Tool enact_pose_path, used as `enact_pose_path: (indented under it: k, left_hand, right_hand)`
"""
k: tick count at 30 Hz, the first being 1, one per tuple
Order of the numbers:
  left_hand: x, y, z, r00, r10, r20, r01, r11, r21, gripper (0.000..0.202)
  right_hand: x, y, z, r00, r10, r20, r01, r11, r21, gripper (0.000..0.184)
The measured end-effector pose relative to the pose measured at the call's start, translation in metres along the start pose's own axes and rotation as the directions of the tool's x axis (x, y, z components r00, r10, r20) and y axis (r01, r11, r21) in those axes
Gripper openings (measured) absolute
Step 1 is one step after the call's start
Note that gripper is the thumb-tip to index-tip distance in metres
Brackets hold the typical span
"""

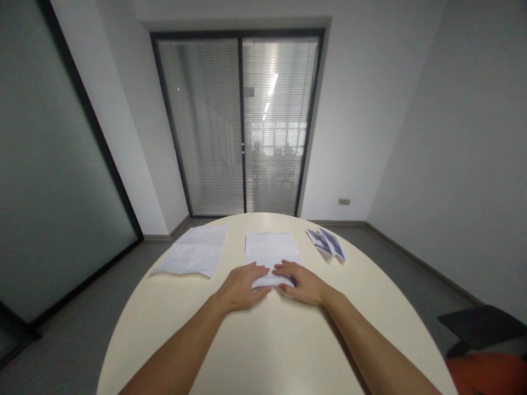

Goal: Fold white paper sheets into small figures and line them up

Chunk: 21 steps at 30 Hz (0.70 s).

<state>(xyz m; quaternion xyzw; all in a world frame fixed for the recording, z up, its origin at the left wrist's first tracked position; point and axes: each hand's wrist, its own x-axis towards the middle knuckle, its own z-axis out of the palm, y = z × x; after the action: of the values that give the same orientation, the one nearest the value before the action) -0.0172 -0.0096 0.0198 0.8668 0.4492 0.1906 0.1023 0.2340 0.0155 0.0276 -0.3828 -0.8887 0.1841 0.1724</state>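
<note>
A white sheet of paper [272,244] lies in front of me on the table, with faint crease lines and its near edge folded up. My left hand [245,286] grips the left part of that fold, fingers on top and thumb along the near edge. On the fold's right part, my right hand [302,282] does the same, its thumb at the near edge. Between the two hands a strip of the folded paper shows. The fingers' undersides are hidden.
A larger creased white sheet [193,249] rests on the round cream table [263,351] at the left. Folded paper with a dark printed picture [327,244] stands at the right. A black and orange chair [486,329] is beyond the table's right edge. Glass doors [239,126] with blinds are ahead.
</note>
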Motion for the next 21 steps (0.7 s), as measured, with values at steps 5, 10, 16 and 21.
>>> enact_pose_path:
  k: [5,10,16,21]
  left_hand:
    - [0.001,-0.003,0.004,0.999,-0.012,-0.044,0.011,1.0,-0.019,0.049]
    - [0.007,-0.008,0.006,0.982,-0.168,-0.082,0.167,0.986,-0.014,0.031]
    - [0.009,-0.005,-0.004,0.962,-0.245,-0.119,0.25,0.968,0.023,0.031]
    - [0.01,-0.007,-0.002,0.941,-0.294,-0.165,0.311,0.946,0.09,0.037]
  right_hand:
    - [0.0,0.002,-0.002,0.992,0.067,-0.103,-0.063,0.997,0.042,0.045]
    - [-0.001,0.0,-0.004,0.987,0.109,-0.117,-0.103,0.993,0.057,0.046]
    - [-0.003,0.004,-0.011,0.98,0.154,-0.126,-0.14,0.983,0.116,0.051]
    - [-0.011,0.014,-0.022,0.984,0.162,-0.068,-0.146,0.97,0.196,0.053]
